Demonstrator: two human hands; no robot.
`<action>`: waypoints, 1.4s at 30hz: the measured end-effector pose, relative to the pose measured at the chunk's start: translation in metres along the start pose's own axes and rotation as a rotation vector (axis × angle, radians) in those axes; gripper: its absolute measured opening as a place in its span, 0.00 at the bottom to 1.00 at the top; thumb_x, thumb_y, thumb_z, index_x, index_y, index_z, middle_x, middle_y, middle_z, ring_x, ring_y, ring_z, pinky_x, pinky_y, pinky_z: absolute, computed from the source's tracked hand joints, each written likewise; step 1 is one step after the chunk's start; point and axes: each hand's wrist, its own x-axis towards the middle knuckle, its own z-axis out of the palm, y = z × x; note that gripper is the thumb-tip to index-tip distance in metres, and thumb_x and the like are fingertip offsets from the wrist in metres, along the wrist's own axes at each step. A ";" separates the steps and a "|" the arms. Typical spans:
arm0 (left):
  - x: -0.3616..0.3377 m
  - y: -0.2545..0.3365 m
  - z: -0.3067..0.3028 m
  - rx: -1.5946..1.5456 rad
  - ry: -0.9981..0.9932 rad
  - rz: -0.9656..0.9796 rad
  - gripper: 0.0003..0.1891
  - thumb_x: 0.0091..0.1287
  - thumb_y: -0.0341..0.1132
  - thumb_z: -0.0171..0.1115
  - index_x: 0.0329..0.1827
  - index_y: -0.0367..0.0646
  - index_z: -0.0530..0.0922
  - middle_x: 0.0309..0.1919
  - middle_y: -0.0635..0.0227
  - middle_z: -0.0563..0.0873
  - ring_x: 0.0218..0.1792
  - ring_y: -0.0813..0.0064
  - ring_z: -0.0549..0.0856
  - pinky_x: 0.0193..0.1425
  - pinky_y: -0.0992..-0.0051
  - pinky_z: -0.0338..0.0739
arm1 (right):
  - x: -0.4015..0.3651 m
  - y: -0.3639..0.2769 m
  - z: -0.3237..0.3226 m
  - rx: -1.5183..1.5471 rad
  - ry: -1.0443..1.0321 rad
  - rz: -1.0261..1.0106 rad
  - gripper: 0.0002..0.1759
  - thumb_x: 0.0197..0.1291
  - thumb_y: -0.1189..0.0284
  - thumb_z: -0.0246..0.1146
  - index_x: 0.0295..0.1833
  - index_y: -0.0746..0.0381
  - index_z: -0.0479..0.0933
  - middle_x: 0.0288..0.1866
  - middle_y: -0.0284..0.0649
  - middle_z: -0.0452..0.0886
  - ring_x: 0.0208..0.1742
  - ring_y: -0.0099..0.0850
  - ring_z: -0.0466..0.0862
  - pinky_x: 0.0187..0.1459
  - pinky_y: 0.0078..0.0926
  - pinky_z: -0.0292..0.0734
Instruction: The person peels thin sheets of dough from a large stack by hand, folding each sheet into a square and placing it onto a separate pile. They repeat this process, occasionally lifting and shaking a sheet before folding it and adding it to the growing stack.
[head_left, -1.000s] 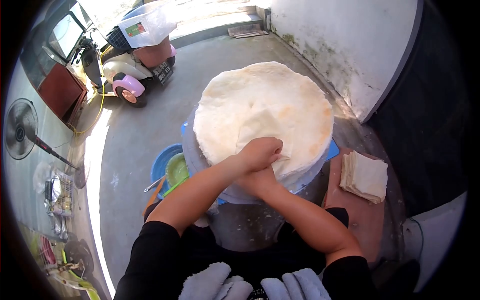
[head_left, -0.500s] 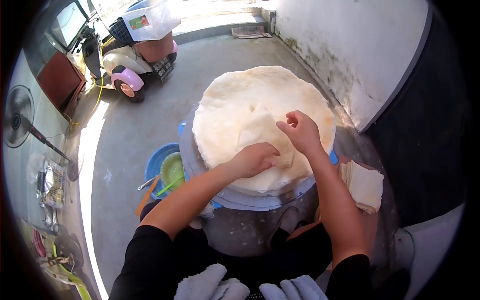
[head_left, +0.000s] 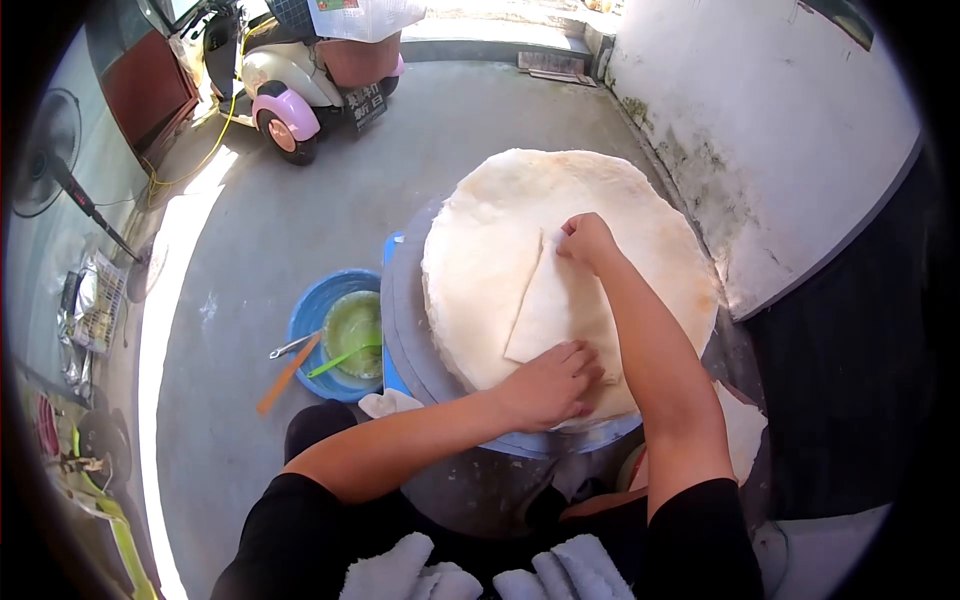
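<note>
A thick stack of large, thin, round pale flatbreads lies on a round grey board in front of me. On top of it, a flatbread sheet is folded into a flat panel with straight edges. My right hand pinches the far corner of this folded sheet between thumb and fingers. At its near end, my left hand is closed with curled fingers over the sheet's edge; the thumb is mostly hidden.
A blue basin on the left holds a green bowl with a green-handled utensil and a wooden spatula. Folded flatbreads are at the right, partly behind my arm. A scooter, fan and white wall stand around.
The view has shifted, so the stack appears lower and further right. My right hand has closed on the far corner of the sheet, and my left hand has moved to its near edge.
</note>
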 end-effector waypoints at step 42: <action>-0.056 0.028 -0.086 0.032 -0.099 -0.276 0.25 0.61 0.34 0.71 0.62 0.43 0.78 0.61 0.55 0.82 0.65 0.53 0.78 0.69 0.61 0.73 | -0.177 0.026 -0.023 0.189 0.298 0.347 0.18 0.45 0.68 0.77 0.30 0.74 0.82 0.28 0.54 0.85 0.25 0.41 0.86 0.26 0.37 0.81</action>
